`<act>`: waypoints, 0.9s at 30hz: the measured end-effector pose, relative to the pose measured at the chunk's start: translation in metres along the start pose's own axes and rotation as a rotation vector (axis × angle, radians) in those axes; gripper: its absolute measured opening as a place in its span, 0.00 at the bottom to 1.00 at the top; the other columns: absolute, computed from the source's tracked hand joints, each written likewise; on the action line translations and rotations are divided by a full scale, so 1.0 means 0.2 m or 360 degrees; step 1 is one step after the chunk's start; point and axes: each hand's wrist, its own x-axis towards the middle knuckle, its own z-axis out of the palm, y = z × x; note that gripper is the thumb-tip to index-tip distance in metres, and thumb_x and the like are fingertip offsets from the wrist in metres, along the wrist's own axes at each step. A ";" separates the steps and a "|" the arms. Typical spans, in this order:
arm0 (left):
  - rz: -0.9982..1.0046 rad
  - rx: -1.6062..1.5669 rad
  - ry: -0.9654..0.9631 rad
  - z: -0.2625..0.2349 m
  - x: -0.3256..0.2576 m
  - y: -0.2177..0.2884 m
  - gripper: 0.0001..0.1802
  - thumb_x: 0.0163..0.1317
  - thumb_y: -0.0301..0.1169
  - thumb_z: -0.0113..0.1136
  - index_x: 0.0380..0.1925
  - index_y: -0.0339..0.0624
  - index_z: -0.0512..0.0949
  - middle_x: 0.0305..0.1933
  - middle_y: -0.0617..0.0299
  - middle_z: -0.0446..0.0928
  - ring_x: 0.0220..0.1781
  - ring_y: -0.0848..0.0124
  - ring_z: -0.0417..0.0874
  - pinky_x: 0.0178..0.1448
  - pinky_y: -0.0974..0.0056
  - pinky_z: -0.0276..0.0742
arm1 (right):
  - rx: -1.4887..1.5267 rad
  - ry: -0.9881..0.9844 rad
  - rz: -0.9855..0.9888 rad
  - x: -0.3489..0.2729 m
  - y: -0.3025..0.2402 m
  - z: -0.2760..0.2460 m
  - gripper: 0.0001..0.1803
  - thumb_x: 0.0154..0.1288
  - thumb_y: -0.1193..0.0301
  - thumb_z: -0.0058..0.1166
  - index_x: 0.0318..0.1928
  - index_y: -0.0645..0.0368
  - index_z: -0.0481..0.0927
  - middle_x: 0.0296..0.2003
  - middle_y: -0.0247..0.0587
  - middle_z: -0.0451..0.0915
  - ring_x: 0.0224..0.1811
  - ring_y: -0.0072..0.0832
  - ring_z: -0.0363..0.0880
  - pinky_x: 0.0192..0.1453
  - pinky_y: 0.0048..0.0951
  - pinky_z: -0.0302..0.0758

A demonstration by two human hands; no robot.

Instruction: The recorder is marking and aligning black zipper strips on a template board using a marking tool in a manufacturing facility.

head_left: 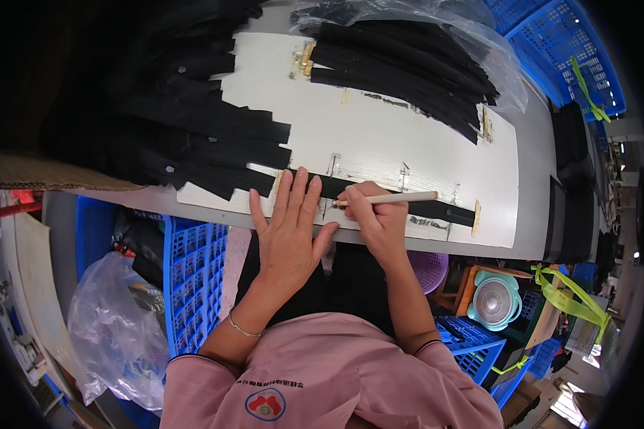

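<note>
A long black fabric strip (pixel 436 209) lies across the white board (pixel 379 143) near its front edge. My left hand (pixel 286 229) rests flat, fingers stretched out, with its fingertips on the strip's left part. My right hand (pixel 376 218) is closed round a white pen or marking pencil (pixel 411 196). The pen slants, its blunt end to the right and its tip down by the strip, close to my left hand. Dark lines and smudges mark the board around the strip.
Black strips lie heaped on the left (pixel 215 136) and in a stack at the back (pixel 401 68), beside clear plastic (pixel 508 57). Blue crates stand at the far right (pixel 572 50) and below the table on the left (pixel 193 279). A purple basket (pixel 433 272) is under the front edge.
</note>
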 end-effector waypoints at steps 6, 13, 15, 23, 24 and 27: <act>0.0005 0.0026 -0.0001 0.00 0.00 0.01 0.40 0.68 0.47 0.64 0.75 0.41 0.64 0.81 0.52 0.60 0.85 0.55 0.54 0.82 0.32 0.29 | -0.0210 0.0658 -0.0104 -0.06 0.01 -0.30 0.11 0.74 0.74 0.55 0.36 0.68 0.86 0.24 0.34 0.81 0.25 0.16 0.73 0.30 0.22 0.69; 0.0012 0.0026 0.0001 0.00 0.00 0.01 0.39 0.70 0.44 0.63 0.76 0.43 0.63 0.82 0.53 0.58 0.86 0.55 0.52 0.83 0.37 0.28 | -0.0429 0.0624 -0.0183 -0.04 0.12 -0.35 0.10 0.74 0.74 0.57 0.35 0.68 0.85 0.23 0.34 0.80 0.24 0.17 0.73 0.30 0.23 0.69; 0.0025 0.0048 0.0016 0.00 0.00 0.00 0.41 0.67 0.46 0.66 0.76 0.41 0.64 0.81 0.51 0.59 0.85 0.54 0.53 0.81 0.31 0.31 | -0.0462 0.0602 -0.0144 -0.04 0.11 -0.35 0.10 0.73 0.74 0.58 0.34 0.68 0.84 0.23 0.36 0.80 0.23 0.18 0.73 0.29 0.25 0.69; 0.0088 -0.0169 0.0056 0.00 0.04 0.11 0.41 0.67 0.42 0.66 0.76 0.41 0.63 0.82 0.48 0.58 0.85 0.51 0.53 0.81 0.32 0.34 | -0.0645 0.0563 -0.0271 -0.03 0.12 -0.35 0.10 0.71 0.74 0.59 0.32 0.66 0.83 0.22 0.41 0.79 0.20 0.25 0.74 0.27 0.29 0.69; 0.0204 -0.0286 0.0079 0.01 0.06 0.15 0.41 0.67 0.41 0.66 0.77 0.42 0.63 0.82 0.48 0.58 0.85 0.51 0.53 0.82 0.32 0.35 | -0.0684 0.0562 -0.0307 -0.03 0.13 -0.35 0.10 0.71 0.73 0.59 0.32 0.66 0.83 0.22 0.41 0.79 0.20 0.27 0.74 0.27 0.29 0.69; 0.0336 -0.0540 0.0143 0.09 0.14 0.28 0.30 0.64 0.34 0.68 0.66 0.42 0.75 0.72 0.51 0.71 0.73 0.52 0.69 0.78 0.42 0.52 | -0.0681 0.0576 -0.0301 -0.03 0.12 -0.34 0.10 0.71 0.73 0.59 0.32 0.66 0.83 0.22 0.43 0.79 0.20 0.29 0.75 0.27 0.31 0.69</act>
